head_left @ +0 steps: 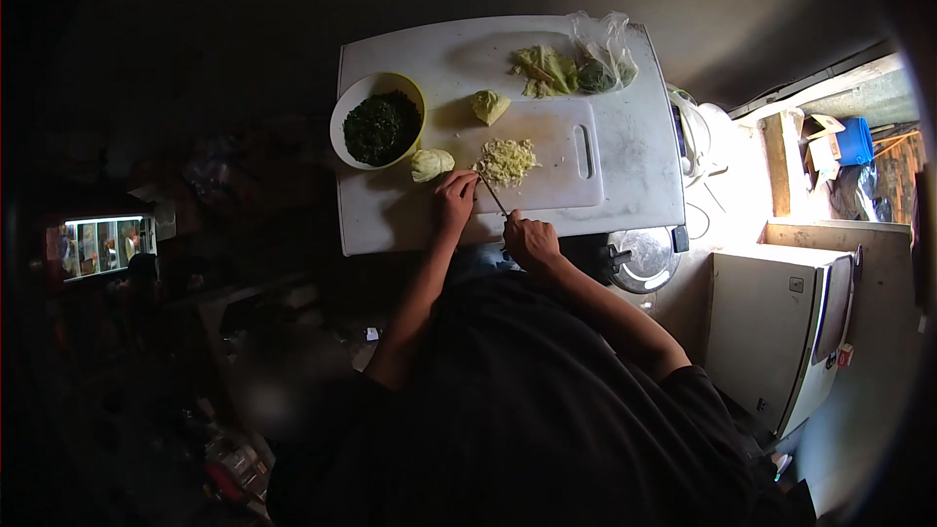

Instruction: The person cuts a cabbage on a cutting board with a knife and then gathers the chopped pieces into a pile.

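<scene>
My right hand (533, 239) is closed round the handle of a knife (495, 197). Its blade slants up and left over the near edge of a white cutting board (556, 190). Close to the blade's tip, my left hand (456, 197) has its fingers bent and pressed together at the board's left side; whatever they hold is hidden. Finely chopped cabbage (508, 162) lies heaped on the board just beyond the blade. One pale cabbage chunk (431, 164) sits beyond my left hand, and a cabbage wedge (490, 106) rests near the board's far edge.
At the table's left stands a bowl (418, 98) of chopped dark greens (381, 127). Loose cabbage leaves (547, 71) and a clear plastic bag (605, 44) lie at the far right of the white table (639, 161). A round metal lid (644, 262) is below the table's right edge.
</scene>
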Demonstrator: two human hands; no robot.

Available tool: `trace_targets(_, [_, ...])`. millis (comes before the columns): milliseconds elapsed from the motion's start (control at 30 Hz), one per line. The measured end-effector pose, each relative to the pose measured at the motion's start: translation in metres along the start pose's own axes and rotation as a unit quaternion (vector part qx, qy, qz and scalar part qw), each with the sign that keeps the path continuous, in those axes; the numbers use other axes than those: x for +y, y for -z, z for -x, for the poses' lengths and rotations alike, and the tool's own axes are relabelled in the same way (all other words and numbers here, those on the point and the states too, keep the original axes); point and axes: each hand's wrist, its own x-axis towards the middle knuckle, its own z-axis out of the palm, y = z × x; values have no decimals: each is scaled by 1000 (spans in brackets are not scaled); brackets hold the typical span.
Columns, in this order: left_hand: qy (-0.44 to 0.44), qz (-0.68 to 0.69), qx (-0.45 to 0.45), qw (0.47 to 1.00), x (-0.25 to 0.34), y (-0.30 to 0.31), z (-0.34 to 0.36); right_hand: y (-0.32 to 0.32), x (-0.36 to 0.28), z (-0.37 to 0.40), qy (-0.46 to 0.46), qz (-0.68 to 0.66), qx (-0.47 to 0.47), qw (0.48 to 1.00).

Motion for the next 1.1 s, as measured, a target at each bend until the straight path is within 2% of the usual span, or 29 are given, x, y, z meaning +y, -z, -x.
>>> trace_targets(133, [-3, 0, 1, 1000, 1, 1, -1, 5, -9, -3, -2, 60, -4, 998])
trace_targets(267, [13, -2, -9, 1000, 0, 1, 1, -2, -10, -8, -16, 42, -49, 998])
trace_targets(333, [5, 13, 1, 1000, 0, 0, 0, -14, -8, -13, 23, 79, 32, 996])
trace_targets(433, [-14, 5, 7, 1000, -3, -2, 0, -19, -8, -16, 11, 85, 10, 996])
trace_targets(567, [0, 12, 12, 1000, -3, -1, 0, -14, -5, -8, 19, 97, 28, 995])
trace_targets(633, [-5, 2, -3, 1000, -3, -1, 2, -3, -8, -4, -23, 104, -48, 993])
trace_targets(667, [-4, 3, -2, 1000, -3, -2, 3, -5, -6, -4, -24, 105, -49, 993])
trace_targets(733, [-11, 7, 1, 1000, -3, -2, 1, -11, -4, -9, 12, 115, 42, 992])
trace_targets(933, [-17, 24, -2, 1000, -1, 3, -1, -17, 9, -16, 63, 167, 90, 980])
trace_targets(967, [-17, 25, 0, 1000, 0, 3, -1, -19, 12, -16, 64, 168, 89, 980])
trace_targets(1033, [-28, 31, -4, 999, -2, 3, -2, -9, 12, -19, -11, 111, -30, 993])
trace_targets(1067, [-28, 31, -4, 999, -3, 2, -2, -4, 11, -18, -11, 111, -30, 993])
trace_targets(1100, [-25, 31, -5, 999, -4, 2, -1, 1, 10, -15, 22, 110, 9, 994])
